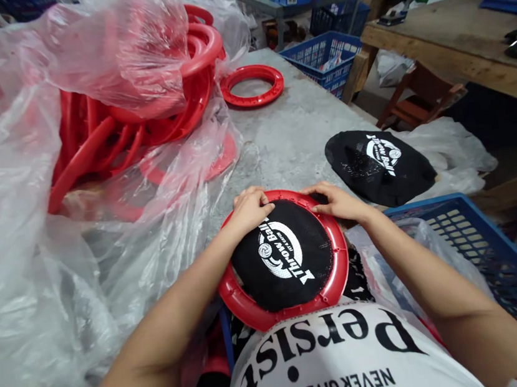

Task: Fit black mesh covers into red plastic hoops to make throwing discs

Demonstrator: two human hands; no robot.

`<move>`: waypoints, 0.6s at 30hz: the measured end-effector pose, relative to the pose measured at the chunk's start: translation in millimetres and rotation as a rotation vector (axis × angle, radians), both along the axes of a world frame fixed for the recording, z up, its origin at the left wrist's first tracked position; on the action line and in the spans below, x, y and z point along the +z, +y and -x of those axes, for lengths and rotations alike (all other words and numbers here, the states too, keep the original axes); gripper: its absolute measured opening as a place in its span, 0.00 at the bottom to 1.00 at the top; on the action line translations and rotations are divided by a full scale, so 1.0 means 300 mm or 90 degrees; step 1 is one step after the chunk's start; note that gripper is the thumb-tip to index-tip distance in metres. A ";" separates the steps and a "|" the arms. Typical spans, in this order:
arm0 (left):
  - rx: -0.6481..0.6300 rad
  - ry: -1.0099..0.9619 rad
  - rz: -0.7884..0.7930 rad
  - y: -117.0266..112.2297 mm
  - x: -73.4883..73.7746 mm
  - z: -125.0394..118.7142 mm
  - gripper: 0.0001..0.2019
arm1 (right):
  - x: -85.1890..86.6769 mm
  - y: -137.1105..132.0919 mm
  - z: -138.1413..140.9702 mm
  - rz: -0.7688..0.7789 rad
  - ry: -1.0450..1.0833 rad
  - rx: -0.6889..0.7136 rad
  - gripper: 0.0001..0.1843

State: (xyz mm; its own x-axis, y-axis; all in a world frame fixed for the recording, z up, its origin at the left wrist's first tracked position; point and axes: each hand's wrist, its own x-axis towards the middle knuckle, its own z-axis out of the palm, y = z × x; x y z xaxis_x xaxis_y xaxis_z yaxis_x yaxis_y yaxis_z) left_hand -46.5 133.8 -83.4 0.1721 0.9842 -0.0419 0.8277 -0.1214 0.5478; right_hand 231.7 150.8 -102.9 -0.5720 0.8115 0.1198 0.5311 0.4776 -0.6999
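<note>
A red plastic ring (339,259) rests against my body at the table's near edge. Inside it lies a round black mesh piece (252,263) printed "Throw Ball" in white. My left hand (252,209) grips the ring's far left rim, its thumb over the edge of the mesh. On the far right rim, my right hand (338,201) holds the ring between thumb and fingers, with a bit of black fabric showing between them. Beyond my right hand sits a second black mesh piece (363,165) with the same print.
Many red rings (203,49) are heaped at the left under clear plastic sheeting (26,259). A single red ring (276,84) lies on the grey table (279,134). To my right stands a blue crate (508,269); another blue crate (340,51) is farther back, near a wooden bench (452,47).
</note>
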 end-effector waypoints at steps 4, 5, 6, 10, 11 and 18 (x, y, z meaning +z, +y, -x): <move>0.053 -0.040 -0.039 0.005 -0.024 0.004 0.05 | 0.038 0.020 0.073 -0.036 -0.016 0.007 0.23; 0.066 -0.048 -0.047 0.003 -0.027 0.003 0.05 | 0.050 0.029 0.097 -0.047 -0.014 0.013 0.22; 0.075 -0.052 -0.052 0.001 -0.028 0.002 0.05 | 0.063 0.038 0.123 -0.054 -0.014 0.014 0.21; 0.090 -0.045 -0.063 -0.010 -0.023 -0.008 0.05 | 0.094 0.091 0.230 -0.044 -0.054 -0.023 0.12; 0.094 -0.041 -0.065 -0.012 -0.021 -0.010 0.05 | 0.095 0.105 0.255 -0.027 -0.067 -0.024 0.09; 0.110 -0.050 -0.064 -0.017 -0.017 -0.018 0.06 | 0.034 0.150 0.334 0.096 -0.039 -0.021 0.04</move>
